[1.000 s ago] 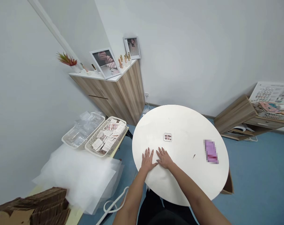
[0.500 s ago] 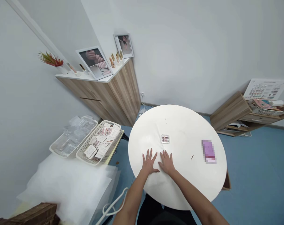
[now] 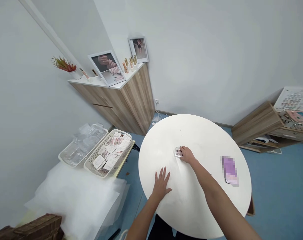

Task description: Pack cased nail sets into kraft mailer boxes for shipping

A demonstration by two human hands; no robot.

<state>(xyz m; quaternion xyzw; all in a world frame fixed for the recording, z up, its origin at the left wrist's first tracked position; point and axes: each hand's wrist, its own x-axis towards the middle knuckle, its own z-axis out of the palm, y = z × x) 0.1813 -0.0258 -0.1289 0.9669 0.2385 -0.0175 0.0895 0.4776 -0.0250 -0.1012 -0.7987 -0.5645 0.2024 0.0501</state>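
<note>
A small clear case of press-on nails lies on the round white table, with dark and pinkish nails showing in it. My right hand has its fingers closed on the right side of this case, and part of it is hidden under them. Closer to me, my left hand rests flat on the tabletop with its fingers spread and nothing in it.
A blurred purple item lies at the table's right. To the left stand a basket of cards and nail sets, a basket of clear plastic packaging and white sheets. A wooden cabinet stands behind.
My right hand has moved forward from the bare tabletop and taken hold of the press-on nail case. My left hand stays flat on the table. The view has shifted slightly.
</note>
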